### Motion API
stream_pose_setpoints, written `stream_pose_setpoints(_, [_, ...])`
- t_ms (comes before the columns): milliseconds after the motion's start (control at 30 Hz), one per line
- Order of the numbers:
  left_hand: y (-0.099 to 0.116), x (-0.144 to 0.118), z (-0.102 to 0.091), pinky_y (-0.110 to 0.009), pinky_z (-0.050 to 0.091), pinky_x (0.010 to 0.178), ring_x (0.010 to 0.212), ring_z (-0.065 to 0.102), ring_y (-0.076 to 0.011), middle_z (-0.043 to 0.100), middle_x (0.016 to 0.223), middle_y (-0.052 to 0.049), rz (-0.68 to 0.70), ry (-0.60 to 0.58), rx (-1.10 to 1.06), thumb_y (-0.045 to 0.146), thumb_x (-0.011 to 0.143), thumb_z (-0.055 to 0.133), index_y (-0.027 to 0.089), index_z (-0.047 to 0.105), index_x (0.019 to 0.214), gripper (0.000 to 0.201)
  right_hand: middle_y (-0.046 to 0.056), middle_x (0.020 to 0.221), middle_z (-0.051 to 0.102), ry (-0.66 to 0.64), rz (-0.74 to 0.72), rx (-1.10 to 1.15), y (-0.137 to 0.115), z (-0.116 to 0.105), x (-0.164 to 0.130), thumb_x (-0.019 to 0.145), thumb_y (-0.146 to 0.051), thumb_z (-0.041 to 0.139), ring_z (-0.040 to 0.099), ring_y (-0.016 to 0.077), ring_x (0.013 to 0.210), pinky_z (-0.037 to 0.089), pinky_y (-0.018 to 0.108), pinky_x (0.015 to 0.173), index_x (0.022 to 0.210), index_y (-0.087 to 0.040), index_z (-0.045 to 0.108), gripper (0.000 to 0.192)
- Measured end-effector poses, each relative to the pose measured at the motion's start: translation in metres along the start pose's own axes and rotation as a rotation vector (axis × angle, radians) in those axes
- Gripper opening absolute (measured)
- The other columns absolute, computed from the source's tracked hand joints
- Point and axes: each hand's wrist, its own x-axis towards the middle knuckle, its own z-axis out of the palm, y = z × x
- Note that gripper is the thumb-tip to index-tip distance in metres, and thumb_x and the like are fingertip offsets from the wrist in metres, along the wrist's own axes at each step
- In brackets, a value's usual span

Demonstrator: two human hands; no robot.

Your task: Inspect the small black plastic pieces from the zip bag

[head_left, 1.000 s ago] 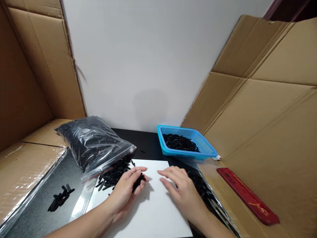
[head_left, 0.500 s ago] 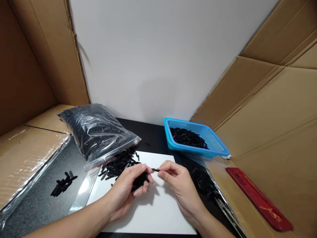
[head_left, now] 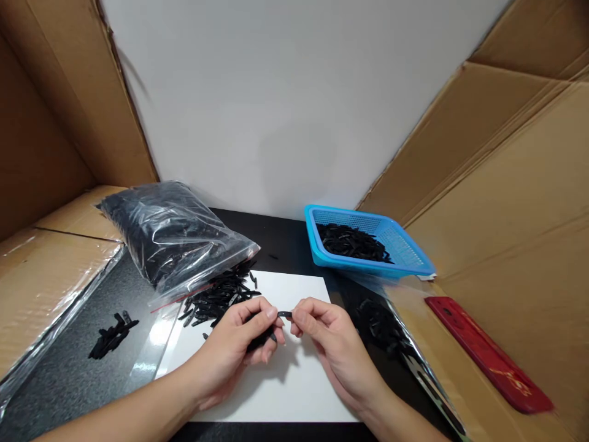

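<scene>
Between my two hands is a small, slim black piece [head_left: 284, 314], its kind too small to make out. My left hand [head_left: 246, 328] pinches one end with thumb and forefinger, and more black pieces [head_left: 260, 341] lie in its curled fingers. On the other end the thumb and fingertips of my right hand [head_left: 324, 325] are closed. Both hands are over a white sheet [head_left: 276, 399]. Beside my left hand, a loose pile of similar black pieces [head_left: 218, 298] spreads over the sheet's far left corner.
A clear zip bag [head_left: 177, 233] full of black pieces lies behind the pile. A blue basket [head_left: 407, 248] at the back right holds more. A small heap [head_left: 113, 336] sits far left, a dark bundle [head_left: 380, 325] at right, and a red case [head_left: 488, 353] beyond. Cardboard walls [head_left: 515, 184] flank the table.
My left thumb and forefinger have come onto the near end of the black piece, so both hands now grip it. The view has shifted slightly.
</scene>
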Motion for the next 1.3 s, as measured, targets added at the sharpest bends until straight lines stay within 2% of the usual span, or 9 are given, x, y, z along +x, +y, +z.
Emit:
stream_pose_setpoints(167, [-0.0021, 0.0006, -0.0011, -0.017, 0.022, 0.045, 0.048, 0.044, -0.0040, 0.064, 0.070, -0.001, -0.020, -0.014, -0.003, 0.041, 0.081, 0.070, 0.016, 0.057, 0.071, 0.030, 0.001, 0.061, 0.063, 0.040, -0.040, -0.028, 0.0011, -0.0013, 0.0019, 0.071, -0.040, 0.078, 0.054, 0.0166, 0.062, 0.043, 0.030, 0.064, 0.063, -0.019, 0.070, 0.025])
stream_pose_setpoints(333, [-0.0026, 0.0011, -0.0018, -0.017, 0.022, 0.045, 0.049, 0.043, -0.0038, 0.063, 0.071, -0.001, 0.000, -0.030, 0.018, 0.040, 0.082, 0.070, 0.015, 0.060, 0.075, 0.028, 0.002, 0.069, 0.068, 0.088, -0.173, -0.149, -0.0008, -0.0040, 0.0018, 0.072, -0.031, 0.079, 0.058, 0.0185, 0.068, 0.045, 0.032, 0.067, 0.074, -0.023, 0.079, 0.009])
stream_pose_setpoints(433, [-0.0024, 0.0000, -0.0020, -0.016, 0.023, 0.045, 0.049, 0.044, -0.0038, 0.062, 0.071, 0.000, 0.005, -0.030, 0.017, 0.039, 0.081, 0.072, 0.015, 0.061, 0.075, 0.027, 0.001, 0.069, 0.067, 0.089, -0.230, -0.179, -0.0014, -0.0047, 0.0003, 0.074, -0.030, 0.078, 0.058, 0.0180, 0.068, 0.044, 0.031, 0.066, 0.075, -0.024, 0.080, 0.006])
stream_pose_setpoints(533, [-0.0022, -0.0011, -0.0021, -0.017, 0.024, 0.045, 0.049, 0.044, -0.0039, 0.062, 0.069, 0.000, 0.025, -0.021, 0.009, 0.038, 0.080, 0.073, 0.015, 0.061, 0.074, 0.026, 0.001, 0.069, 0.067, 0.082, -0.229, -0.147, 0.0011, -0.0048, 0.0001, 0.074, -0.030, 0.079, 0.058, 0.0179, 0.068, 0.044, 0.031, 0.066, 0.076, -0.024, 0.080, 0.006])
stream_pose_setpoints(833, [-0.0022, 0.0000, -0.0010, -0.016, 0.027, 0.048, 0.050, 0.044, -0.0038, 0.061, 0.066, 0.001, 0.033, -0.012, 0.008, 0.035, 0.080, 0.074, 0.015, 0.062, 0.072, 0.025, 0.002, 0.071, 0.069, 0.040, -0.070, 0.072, 0.0039, -0.0025, 0.0011, 0.068, -0.035, 0.084, 0.059, 0.0174, 0.070, 0.046, 0.031, 0.070, 0.075, -0.023, 0.079, 0.015])
stream_pose_setpoints(1100, [-0.0045, -0.0002, -0.0035, -0.015, 0.026, 0.047, 0.050, 0.040, -0.0024, 0.060, 0.068, 0.001, 0.006, -0.076, -0.020, 0.037, 0.082, 0.072, 0.014, 0.065, 0.077, 0.024, 0.001, 0.064, 0.065, -0.121, 0.186, 0.420, -0.0023, 0.0013, -0.0017, 0.067, -0.032, 0.085, 0.056, 0.0145, 0.068, 0.042, 0.028, 0.072, 0.072, -0.016, 0.077, 0.019])
stream_pose_setpoints(1200, [-0.0048, 0.0006, -0.0035, -0.015, 0.025, 0.046, 0.050, 0.039, -0.0021, 0.060, 0.070, 0.000, 0.003, -0.098, -0.033, 0.036, 0.083, 0.071, 0.013, 0.065, 0.076, 0.025, 0.001, 0.064, 0.063, -0.178, 0.204, 0.479, -0.0004, 0.0026, -0.0012, 0.070, -0.032, 0.083, 0.057, 0.0153, 0.069, 0.041, 0.029, 0.074, 0.067, -0.015, 0.073, 0.020])
stream_pose_setpoints(1300, [-0.0047, 0.0018, -0.0037, -0.016, 0.022, 0.045, 0.049, 0.039, -0.0020, 0.061, 0.071, -0.001, 0.009, -0.113, -0.044, 0.037, 0.084, 0.070, 0.012, 0.064, 0.073, 0.027, 0.001, 0.064, 0.063, -0.177, 0.188, 0.473, 0.0009, 0.0036, -0.0018, 0.074, -0.032, 0.080, 0.057, 0.0163, 0.071, 0.041, 0.030, 0.075, 0.062, -0.017, 0.068, 0.023])
